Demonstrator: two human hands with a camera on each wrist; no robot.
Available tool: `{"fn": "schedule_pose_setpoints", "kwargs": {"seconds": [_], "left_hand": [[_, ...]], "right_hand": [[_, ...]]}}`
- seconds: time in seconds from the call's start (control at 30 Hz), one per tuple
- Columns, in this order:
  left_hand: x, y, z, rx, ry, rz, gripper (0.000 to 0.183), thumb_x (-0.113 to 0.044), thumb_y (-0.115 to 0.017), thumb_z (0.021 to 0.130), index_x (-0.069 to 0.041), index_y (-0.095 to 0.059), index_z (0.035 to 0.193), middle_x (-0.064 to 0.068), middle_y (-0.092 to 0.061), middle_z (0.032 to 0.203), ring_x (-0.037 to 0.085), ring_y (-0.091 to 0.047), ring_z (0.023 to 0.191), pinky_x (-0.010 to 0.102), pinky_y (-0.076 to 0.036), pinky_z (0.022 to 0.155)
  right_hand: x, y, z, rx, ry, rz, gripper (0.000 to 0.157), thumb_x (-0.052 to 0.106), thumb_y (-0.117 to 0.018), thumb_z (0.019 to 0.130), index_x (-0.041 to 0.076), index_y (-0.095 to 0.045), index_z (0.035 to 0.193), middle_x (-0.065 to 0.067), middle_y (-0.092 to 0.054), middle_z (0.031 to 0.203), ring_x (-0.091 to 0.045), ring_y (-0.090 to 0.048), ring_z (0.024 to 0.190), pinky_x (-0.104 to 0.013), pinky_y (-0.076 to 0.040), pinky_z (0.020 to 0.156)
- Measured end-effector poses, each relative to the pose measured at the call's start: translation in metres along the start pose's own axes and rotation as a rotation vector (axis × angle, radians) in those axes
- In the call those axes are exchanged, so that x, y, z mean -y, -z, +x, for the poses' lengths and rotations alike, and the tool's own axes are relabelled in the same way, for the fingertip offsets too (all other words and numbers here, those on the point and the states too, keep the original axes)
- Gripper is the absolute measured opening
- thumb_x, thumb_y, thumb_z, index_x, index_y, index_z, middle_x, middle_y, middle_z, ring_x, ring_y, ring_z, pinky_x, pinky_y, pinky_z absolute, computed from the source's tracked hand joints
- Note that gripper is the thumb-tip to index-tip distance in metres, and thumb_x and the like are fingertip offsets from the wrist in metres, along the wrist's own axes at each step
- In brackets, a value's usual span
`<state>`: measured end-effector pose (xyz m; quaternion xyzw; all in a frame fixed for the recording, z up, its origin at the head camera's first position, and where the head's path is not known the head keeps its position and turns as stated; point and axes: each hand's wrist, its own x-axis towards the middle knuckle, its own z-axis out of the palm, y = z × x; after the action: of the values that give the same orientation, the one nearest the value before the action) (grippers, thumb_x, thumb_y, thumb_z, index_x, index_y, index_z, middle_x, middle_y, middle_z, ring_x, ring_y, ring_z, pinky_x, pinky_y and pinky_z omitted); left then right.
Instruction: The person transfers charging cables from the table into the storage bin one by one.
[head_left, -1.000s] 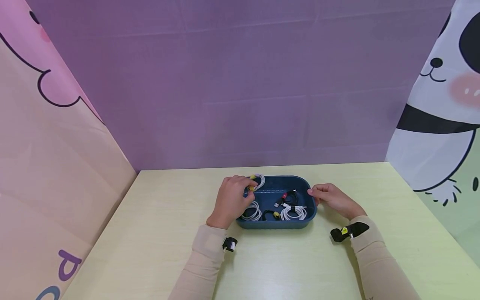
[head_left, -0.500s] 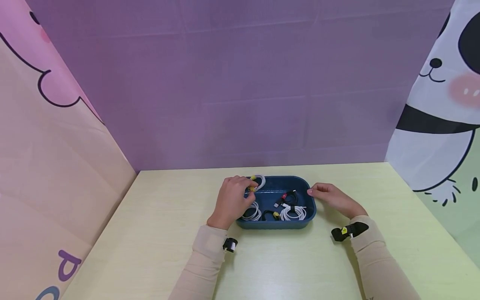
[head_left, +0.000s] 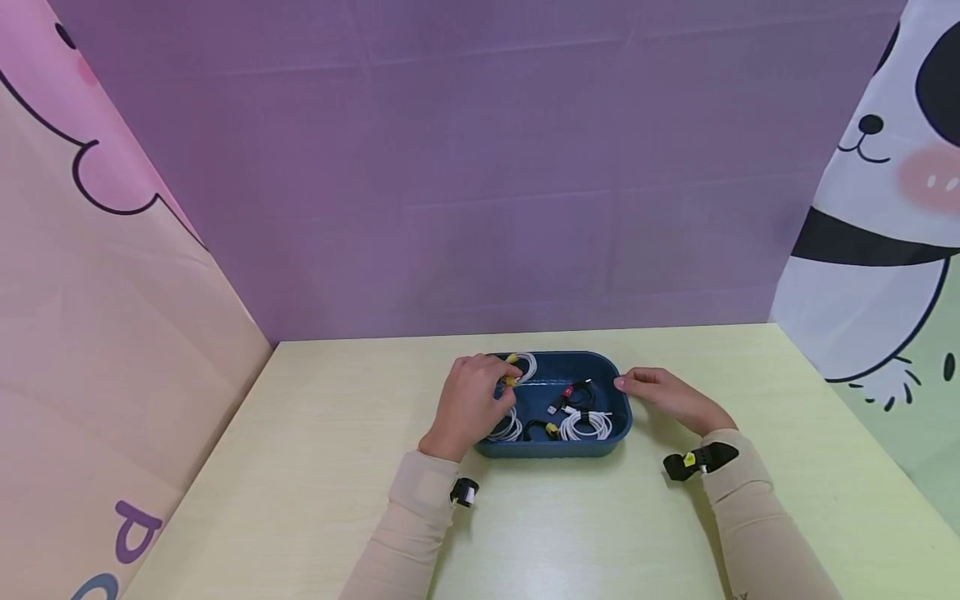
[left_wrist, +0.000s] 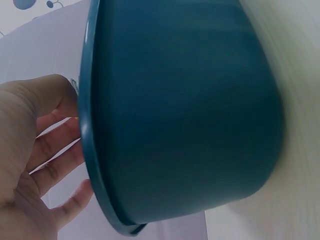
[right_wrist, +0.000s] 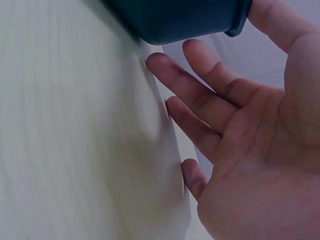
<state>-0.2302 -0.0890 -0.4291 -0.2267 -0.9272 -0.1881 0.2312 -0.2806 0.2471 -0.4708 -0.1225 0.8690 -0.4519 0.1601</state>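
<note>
A dark blue bin (head_left: pixel 564 449) stands on the table with several coiled cables inside. Over its far left corner, my left hand (head_left: pixel 472 402) pinches a coiled white cable (head_left: pixel 530 367) with a yellow tie between thumb and fingers. In the left wrist view the bin's wall hides what that hand (left_wrist: pixel 35 160) holds. At the right end, my right hand (head_left: pixel 667 398) grips the bin's rim, thumb at the edge. The right wrist view shows the other fingers (right_wrist: pixel 200 100) spread below. Inside lie a white coil (head_left: pixel 587 426) with a black tie and a black cable (head_left: pixel 583 393) with a red tie.
A small black cable (head_left: pixel 540 430) with a yellow part lies at the bin's front, and another white coil (head_left: pixel 508 429) sits partly behind my left hand. The pale table (head_left: pixel 337 467) meets a purple backdrop (head_left: pixel 480 167) behind. Printed cloths hang on both sides.
My left hand has shifted slightly to the right with the white cable, covering more of the coil at the bin's left. The right hand stays at the rim.
</note>
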Motion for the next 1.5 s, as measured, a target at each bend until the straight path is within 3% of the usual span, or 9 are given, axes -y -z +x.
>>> {"fn": "schedule_pose_setpoints", "kwargs": {"seconds": [0.23, 0.6, 1.2, 1.5], "left_hand": [[-0.002, -0.002, -0.001, 0.011, -0.01, 0.005, 0.019, -0.013, -0.077, 0.087, -0.016, -0.081, 0.106, 0.0, -0.078, 0.108, 0.018, -0.073, 0.102, 0.043, -0.052, 0.097], [-0.004, -0.005, -0.005, 0.016, -0.056, 0.042, 0.019, -0.015, -0.076, 0.088, -0.017, -0.081, 0.106, 0.0, -0.078, 0.107, 0.018, -0.072, 0.1, 0.043, -0.053, 0.094], [-0.014, -0.017, -0.005, 0.092, -0.087, 0.078, 0.017, -0.015, -0.075, 0.092, -0.016, -0.08, 0.108, 0.0, -0.078, 0.108, 0.019, -0.07, 0.098, 0.044, -0.054, 0.094], [-0.013, -0.02, -0.005, 0.096, -0.081, 0.099, 0.016, -0.015, -0.075, 0.092, -0.016, -0.08, 0.108, -0.001, -0.078, 0.107, 0.018, -0.069, 0.097, 0.041, -0.054, 0.092]], "right_hand": [[0.002, 0.0, -0.002, 0.017, -0.002, -0.007, 0.053, 0.05, -0.052, 0.104, 0.006, -0.063, 0.131, -0.019, -0.054, 0.146, -0.044, -0.037, 0.145, -0.071, -0.023, 0.117], [0.002, -0.003, 0.001, 0.018, -0.041, -0.01, 0.068, 0.054, -0.053, 0.103, 0.002, -0.052, 0.147, -0.024, -0.045, 0.156, -0.048, -0.028, 0.151, -0.07, -0.021, 0.119], [0.002, -0.003, -0.003, 0.001, -0.045, -0.018, 0.069, 0.055, -0.051, 0.103, 0.002, -0.052, 0.147, -0.024, -0.044, 0.157, -0.048, -0.029, 0.151, -0.069, -0.021, 0.12], [0.002, -0.002, -0.002, 0.004, -0.049, -0.006, 0.068, 0.055, -0.051, 0.103, 0.003, -0.051, 0.148, -0.023, -0.043, 0.158, -0.047, -0.027, 0.152, -0.069, -0.02, 0.12]]}}
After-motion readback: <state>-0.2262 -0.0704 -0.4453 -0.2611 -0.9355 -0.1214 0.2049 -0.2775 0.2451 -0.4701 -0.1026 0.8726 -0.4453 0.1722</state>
